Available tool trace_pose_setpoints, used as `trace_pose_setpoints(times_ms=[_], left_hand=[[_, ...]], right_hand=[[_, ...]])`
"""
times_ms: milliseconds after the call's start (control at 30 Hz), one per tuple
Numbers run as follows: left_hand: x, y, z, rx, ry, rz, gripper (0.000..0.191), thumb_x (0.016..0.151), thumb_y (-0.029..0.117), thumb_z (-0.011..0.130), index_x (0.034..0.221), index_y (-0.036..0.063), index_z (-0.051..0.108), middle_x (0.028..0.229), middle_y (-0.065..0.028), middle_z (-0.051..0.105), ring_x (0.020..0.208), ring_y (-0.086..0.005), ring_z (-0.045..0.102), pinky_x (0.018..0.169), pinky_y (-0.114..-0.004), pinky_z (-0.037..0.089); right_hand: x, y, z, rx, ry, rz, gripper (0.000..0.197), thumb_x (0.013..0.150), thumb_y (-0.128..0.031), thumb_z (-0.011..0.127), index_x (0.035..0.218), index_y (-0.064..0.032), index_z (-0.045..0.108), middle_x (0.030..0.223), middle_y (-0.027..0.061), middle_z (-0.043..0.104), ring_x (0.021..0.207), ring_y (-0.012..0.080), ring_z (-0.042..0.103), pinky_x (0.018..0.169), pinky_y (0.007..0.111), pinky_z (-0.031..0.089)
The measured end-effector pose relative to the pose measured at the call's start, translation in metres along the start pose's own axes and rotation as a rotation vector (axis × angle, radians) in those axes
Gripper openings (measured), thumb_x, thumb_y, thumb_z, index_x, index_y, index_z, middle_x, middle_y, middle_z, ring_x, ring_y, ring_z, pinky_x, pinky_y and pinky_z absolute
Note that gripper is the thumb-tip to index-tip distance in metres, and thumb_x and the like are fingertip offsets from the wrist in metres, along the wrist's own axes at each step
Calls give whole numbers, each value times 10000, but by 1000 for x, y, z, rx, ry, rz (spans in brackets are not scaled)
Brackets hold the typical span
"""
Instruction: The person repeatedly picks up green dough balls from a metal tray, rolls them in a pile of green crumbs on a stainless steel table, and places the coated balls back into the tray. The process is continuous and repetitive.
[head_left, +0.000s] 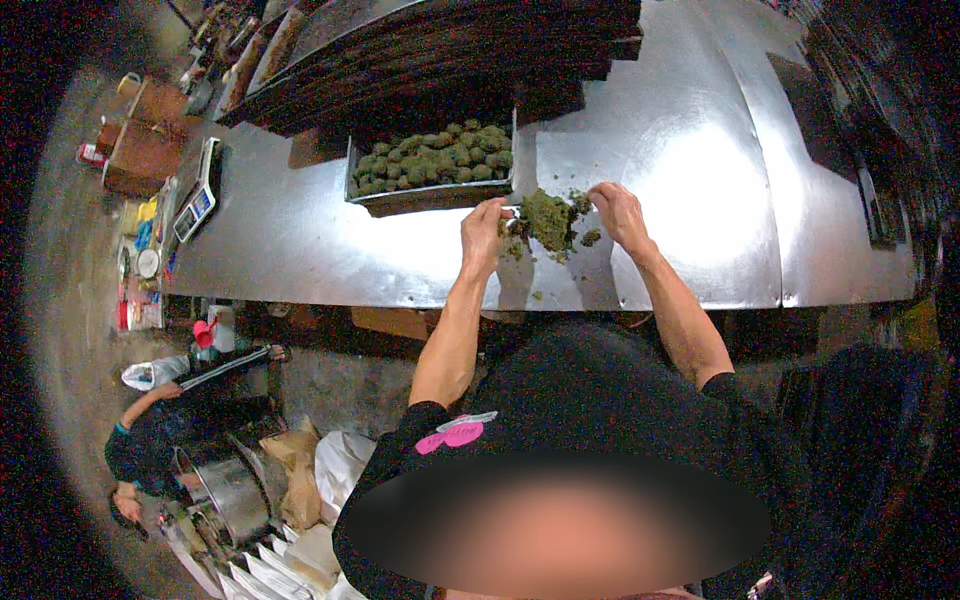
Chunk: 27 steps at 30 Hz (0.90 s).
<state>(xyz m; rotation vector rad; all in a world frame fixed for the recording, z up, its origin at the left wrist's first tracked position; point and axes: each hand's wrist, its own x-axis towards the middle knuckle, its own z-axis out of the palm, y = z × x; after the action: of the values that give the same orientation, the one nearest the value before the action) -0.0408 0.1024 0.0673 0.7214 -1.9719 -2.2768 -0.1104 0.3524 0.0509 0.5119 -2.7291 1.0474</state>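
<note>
A crumbly green doughy mass (551, 217) lies on the metal tabletop before me, with loose crumbs around it. My left hand (482, 234) is at its left edge, thumb and fingers drawn together. On the opposite side, my right hand (619, 213) has its bent fingertips beside dark green crumbs (579, 201). Whether either hand pinches a small piece is too unclear to tell. A smaller green lump (591, 238) sits below the right fingers. Just beyond my left hand stands a rectangular metal tray (435, 199) filled with several rounded green balls (442, 156).
Stacked dark trays (450, 67) rise behind the ball-filled tray. A digital scale (197, 206) stands at the tabletop's left end. Beyond it, a shelf holds small supplies (148, 262). At lower left, a co-worker (161, 442) bends near a large metal pot (236, 495) and paper sacks (296, 465).
</note>
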Motion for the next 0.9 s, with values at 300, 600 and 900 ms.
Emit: trace_pose_setpoints(times_ms=[300, 600, 900], left_hand=[[-1, 6, 2, -306, -87, -98, 318, 959, 316, 520, 799, 51, 593, 671, -24, 563, 523, -142, 487, 465, -322, 398], [2, 15, -12, -928, 34, -347, 324, 947, 375, 555, 857, 68, 601, 718, -48, 555, 571, -118, 472, 379, -211, 308], [-11, 10, 2, -698, -128, -187, 266, 940, 324, 560, 853, 73, 571, 724, -55, 539, 602, -152, 510, 507, -260, 394]], right_hand=[[6, -24, -14, 475, -176, 503, 258, 955, -287, 521, 954, -48, 619, 838, 124, 670, 726, 231, 633, 657, 374, 479], [0, -23, -12, 1475, -50, 787, 326, 974, -378, 499, 877, -74, 566, 744, 31, 547, 575, 129, 489, 495, 266, 380], [-5, -33, -18, 929, -45, 637, 300, 960, -329, 536, 836, -61, 589, 723, 55, 587, 572, 137, 505, 515, 309, 416]])
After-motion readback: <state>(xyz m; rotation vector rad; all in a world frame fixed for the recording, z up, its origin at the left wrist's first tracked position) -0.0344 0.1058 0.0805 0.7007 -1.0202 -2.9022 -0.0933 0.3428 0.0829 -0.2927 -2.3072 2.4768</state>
